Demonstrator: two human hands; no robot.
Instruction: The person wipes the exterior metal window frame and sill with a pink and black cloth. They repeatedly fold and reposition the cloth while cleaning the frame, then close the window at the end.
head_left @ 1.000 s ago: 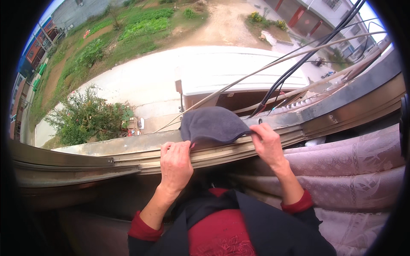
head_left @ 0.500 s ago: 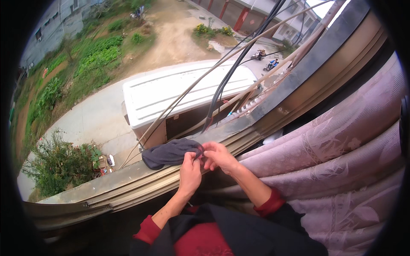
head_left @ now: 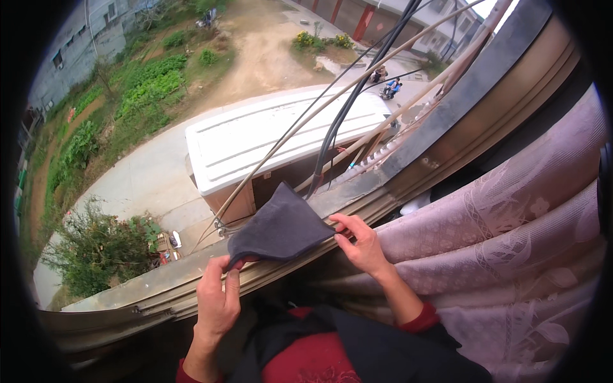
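A dark grey cloth [head_left: 281, 223] is stretched between my two hands above the window sill, its upper corner pointing outward. My left hand [head_left: 218, 295] pinches its lower left corner, where a bit of red shows along the edge. At the other end my right hand [head_left: 359, 242] grips the right corner between thumb and fingertips. The cloth lies over the metal window track [head_left: 185, 300] and sill, and whether its underside touches them I cannot tell.
Black cables [head_left: 341, 105] and pale pipes run just outside the window. A pinkish lace curtain [head_left: 485, 236] hangs at my right. Below outside stand a white-roofed vehicle [head_left: 287, 137], a leafy bush [head_left: 99, 258] and a motorbike with riders [head_left: 391, 88] on the road.
My hands have moved apart, the left one to the left and the right one to the right. The bunched cloth is now spread out between them. Outside, the motorbikes have shifted.
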